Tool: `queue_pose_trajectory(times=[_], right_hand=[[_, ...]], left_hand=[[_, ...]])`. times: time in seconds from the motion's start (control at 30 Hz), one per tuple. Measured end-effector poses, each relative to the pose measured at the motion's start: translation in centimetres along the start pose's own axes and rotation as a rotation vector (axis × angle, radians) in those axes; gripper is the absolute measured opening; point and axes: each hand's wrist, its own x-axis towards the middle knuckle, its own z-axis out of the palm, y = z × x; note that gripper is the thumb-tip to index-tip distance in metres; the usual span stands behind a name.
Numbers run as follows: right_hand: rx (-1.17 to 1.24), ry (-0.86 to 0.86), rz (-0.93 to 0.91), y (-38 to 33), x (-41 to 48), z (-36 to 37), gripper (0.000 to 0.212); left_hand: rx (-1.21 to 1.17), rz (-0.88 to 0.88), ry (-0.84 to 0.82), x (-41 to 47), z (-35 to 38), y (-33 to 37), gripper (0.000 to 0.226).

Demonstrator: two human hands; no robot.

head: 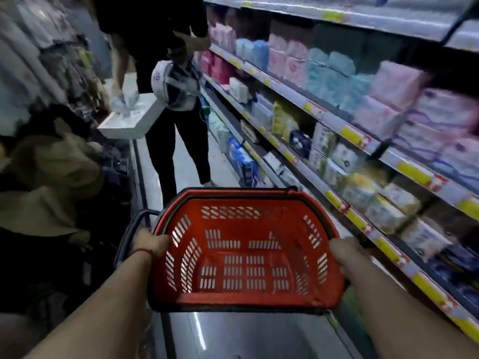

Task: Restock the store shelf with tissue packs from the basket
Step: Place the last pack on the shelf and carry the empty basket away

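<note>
Left hand [151, 243]: fingers curled over left rim of basket [233, 194]
Right hand [346, 251]: fingers gripping right rim
Basket: red, held between both hands above aisle floor [233, 338]
Tissue packs [334, 73]: stacked on shelf [285, 93], right side

Blurred, cropped and tucked out of view

Cannot read any print on the tissue packs [388, 84] along the shelf [334, 120], all smeared by motion blur, nor the yellow price labels [351, 134]. Cannot see the fingertips of the left hand [150, 244] or the right hand [344, 251], tucked against the side walls of the basket [233, 194]. Sees only part of its dark handle [129, 229] past the left wrist. Loses both forearms [103, 307] at the lower edge. Loses the upper body of the person [145, 22] standing on the white step [129, 120] at the top edge. Cannot tell apart the goods on the left rack [46, 164], dark and blurred.
</note>
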Motion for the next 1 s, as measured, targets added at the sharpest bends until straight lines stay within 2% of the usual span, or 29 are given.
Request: queue_pose_trajectory(times=[0.07, 0.2, 0.37, 0.47, 0.57, 0.73, 0.83, 1.0], right_hand=[[0.007, -0.021, -0.01, -5.4, 1.5, 3.0, 0.047], [-0.018, -0.02, -0.096, -16.3, 2.9, 7.5, 0.037], [-0.029, -0.04, -0.202, -28.8, 8.0, 12.9, 0.051], [-0.044, -0.046, -0.252, -35.5, 15.8, 18.1, 0.044], [-0.04, -0.082, -0.292, -42.1, 23.5, 23.9, 0.055], [-0.069, -0.119, -0.356, -55.2, 22.9, 29.6, 0.046], [-0.118, -0.178, -0.421, -62.8, 24.8, 34.0, 0.05], [-0.066, -0.171, -0.418, -73.5, 28.2, 42.5, 0.041]], left_hand=[[-0.019, -0.025, 0.007, 3.9, -2.2, 2.1, 0.038], [-0.013, -0.036, 0.013, 12.9, -5.5, 5.7, 0.063], [0.096, -0.022, 0.088, 22.7, -8.1, 10.9, 0.046], [0.13, -0.005, 0.116, 29.1, -9.0, 14.4, 0.033], [0.178, -0.006, 0.129, 35.1, -9.4, 17.8, 0.033], [0.179, -0.097, 0.195, 44.5, -10.9, 23.4, 0.036], [0.145, -0.128, 0.27, 50.2, -12.2, 26.4, 0.025], [0.087, -0.149, 0.292, 62.1, -14.6, 29.6, 0.035]])
